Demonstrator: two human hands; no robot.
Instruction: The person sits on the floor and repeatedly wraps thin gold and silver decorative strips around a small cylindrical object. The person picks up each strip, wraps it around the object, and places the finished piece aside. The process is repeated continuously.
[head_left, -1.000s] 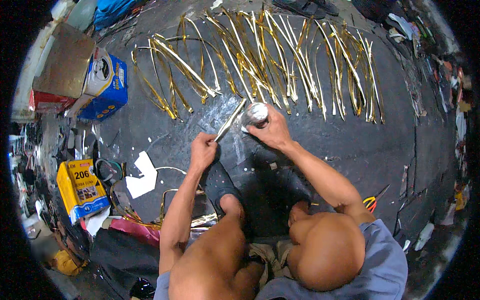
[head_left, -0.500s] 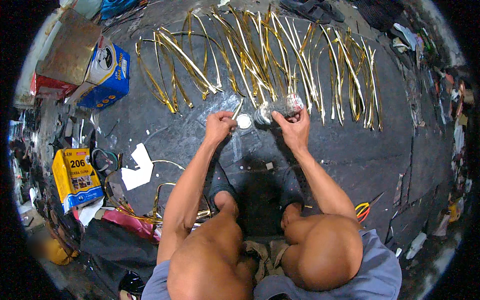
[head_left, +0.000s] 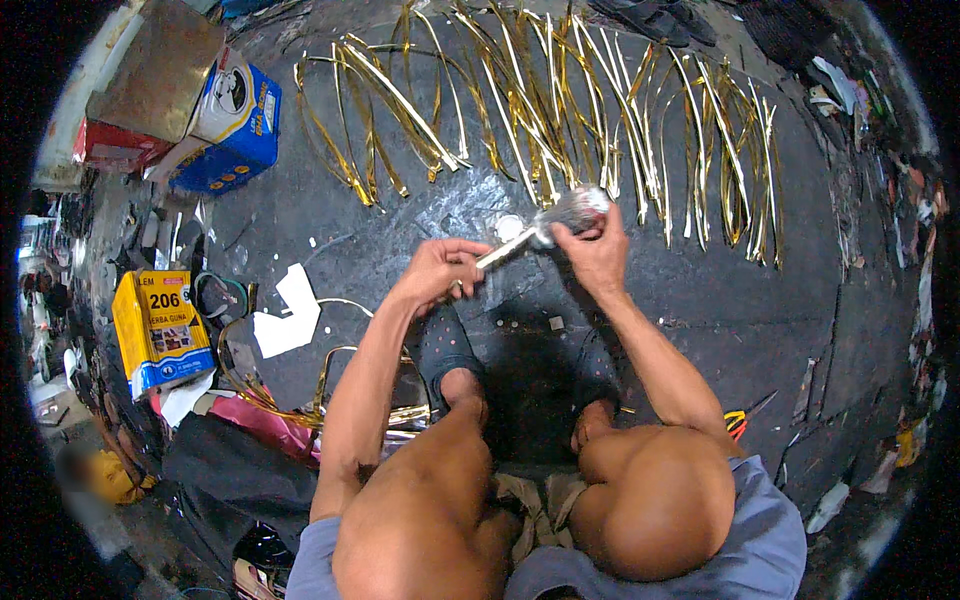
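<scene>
My left hand (head_left: 447, 270) is closed on a slim, pale, stick-like piece (head_left: 508, 249), with the thumb and fingers pinching its near end. The far end meets a small, rounded, jar-like thing (head_left: 572, 217), dark and whitish with a reddish end. Blur hides what the jar-like thing is and whether the stick goes inside it. My right hand (head_left: 597, 250) grips it from the right, thumb toward me. Just beyond the hands, many shiny gold strips (head_left: 520, 110) lie in a loose row on the dark floor mat (head_left: 680, 330).
At the left stand a blue-and-white box (head_left: 235, 125) and a yellow box (head_left: 163, 325). Between them and my left arm lie a torn white sheet (head_left: 288, 315) and a bundle of gold strips (head_left: 270, 425). Scissors (head_left: 740, 420) with orange-yellow handles rest beside my right knee.
My left hand has turned the stick-like piece to point right, bringing it against the jar-like thing. My right hand has tilted that thing. The whole view has shifted slightly.
</scene>
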